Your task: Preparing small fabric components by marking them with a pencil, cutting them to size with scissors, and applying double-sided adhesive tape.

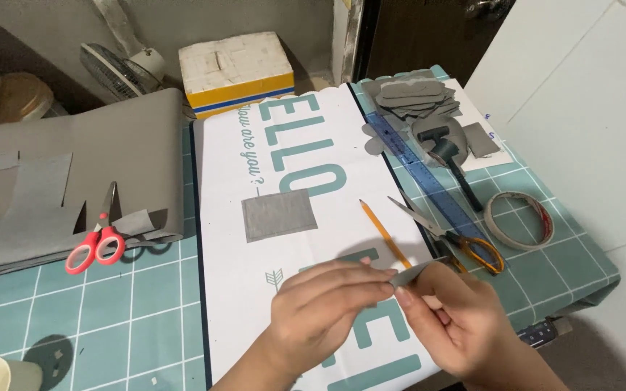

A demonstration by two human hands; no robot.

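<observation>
1. The left hand (pixel 327 308) is closed in a pinch: its fingertips hold one end of a small grey strip (pixel 409 274), and the fingers lie flat and point toward the other hand.
2. The right hand (pixel 452 318) is also closed on the same small grey strip, with the thumb and the first finger pressing on it. So the strip is held between both hands, a little above the white sheet (pixel 226 289).
3. The white sheet with big teal letters lies directly under both hands, on a teal cutting mat (pixel 110 311) with a white grid.
4. Just beyond the hands, a yellow pencil (pixel 385 233) lies slanted on the white sheet, its tip pointing away from the person.
5. Farther from the left hand, a grey rectangle piece (pixel 278 213) lies flat on the same sheet.
6. Near the right hand, on its outer side, are scissors with orange handles (pixel 458 235), blades open. Beyond them a blue ruler (pixel 418 174) lies slanted.
7. Farther to the right of the right hand is a roll of tape (pixel 519 220), lying flat on the mat.
8. Well beyond the right hand there is a pile of grey cut pieces (pixel 407 94) and a dark tool with a handle (pixel 452 156); I cannot tell what kind of tool.
9. Well to the left of the left hand, scissors with red handles (pixel 98 242) rest at the edge of a big grey sheet (pixel 74 166) with cut-out parts.
</observation>
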